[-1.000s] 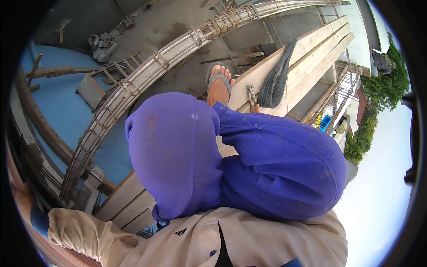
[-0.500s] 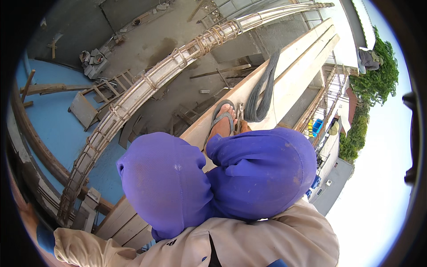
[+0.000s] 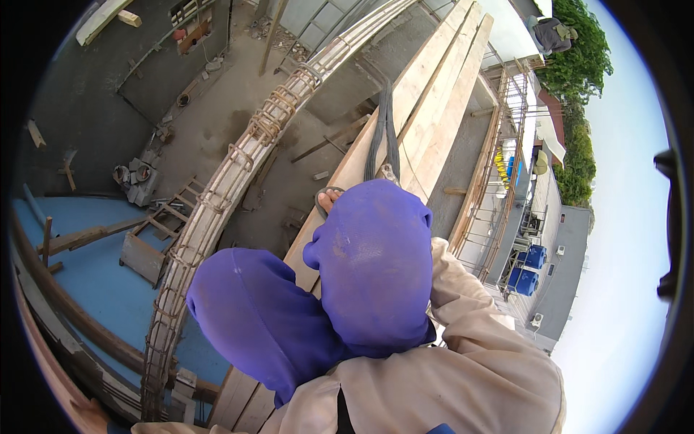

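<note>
Left hand (image 3: 92,415): at the dark lower-left rim, beside a reddish-brown rail (image 3: 45,354); I cannot tell from here how its fingers are set or whether they grip. Right hand: hidden from me; its beige sleeve (image 3: 463,296) passes behind the right knee (image 3: 376,260), so I cannot tell whether those fingers are spread or closed on something.

Beyond that knee, a small grey-brown object (image 3: 388,172) shows just in part, its kind unclear to me. Near it lies the wire bundle (image 3: 379,134): dark grey, of many fine strands gathered into a long, slender loop, its two legs close together at the far end and parting toward the knee. It rests lengthwise on pale wooden planks (image 3: 441,94), near their left edge. I see the toes (image 3: 332,197) of a sandalled foot to its left.

Further out on the left, a curving row of rusty reinforcing bars (image 3: 206,206) with ties runs above a blue surface (image 3: 90,278); on the right I note blue tanks (image 3: 522,281), green trees (image 3: 576,83) and a grey-clad person (image 3: 552,35).
</note>
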`<action>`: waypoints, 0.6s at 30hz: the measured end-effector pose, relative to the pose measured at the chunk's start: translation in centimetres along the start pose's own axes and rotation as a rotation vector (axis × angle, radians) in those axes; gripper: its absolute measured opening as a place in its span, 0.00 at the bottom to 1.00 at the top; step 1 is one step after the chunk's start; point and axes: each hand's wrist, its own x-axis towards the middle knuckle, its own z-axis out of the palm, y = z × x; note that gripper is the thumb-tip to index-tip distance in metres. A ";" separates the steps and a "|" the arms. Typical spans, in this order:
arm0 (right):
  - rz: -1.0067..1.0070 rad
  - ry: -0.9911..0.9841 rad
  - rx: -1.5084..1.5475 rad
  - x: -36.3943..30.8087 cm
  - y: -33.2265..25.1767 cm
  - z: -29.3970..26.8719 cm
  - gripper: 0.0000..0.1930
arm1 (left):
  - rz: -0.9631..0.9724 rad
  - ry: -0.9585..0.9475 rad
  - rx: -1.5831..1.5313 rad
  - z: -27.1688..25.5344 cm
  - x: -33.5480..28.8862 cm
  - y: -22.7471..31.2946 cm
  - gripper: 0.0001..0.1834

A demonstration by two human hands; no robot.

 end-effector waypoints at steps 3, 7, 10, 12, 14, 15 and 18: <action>0.054 0.540 0.095 6.2 -0.3 -1.6 0.43 | -0.115 -0.066 0.184 -1.2 -0.5 1.8 0.43; 0.026 0.419 0.084 12.4 0.1 -0.9 0.47 | -0.101 -0.123 0.166 -4.1 -1.6 3.2 0.46; 0.062 0.348 0.169 15.7 -0.2 -0.2 0.56 | -0.091 -0.144 0.119 -6.0 -2.2 2.7 0.46; 0.041 0.292 0.092 16.6 0.1 -0.4 0.47 | -0.111 -0.189 0.183 -7.0 -2.2 2.9 0.46; 0.000 0.258 0.152 17.0 0.3 -1.0 0.37 | -0.199 -0.221 0.080 -8.7 -3.0 4.2 0.47; -0.046 0.253 0.211 16.9 0.4 -1.4 0.34 | -0.223 -0.238 0.062 -9.8 -3.2 5.6 0.49; -0.200 0.256 0.347 16.2 -0.4 -3.7 0.23 | -0.405 -0.259 0.500 -14.1 -6.4 13.4 0.56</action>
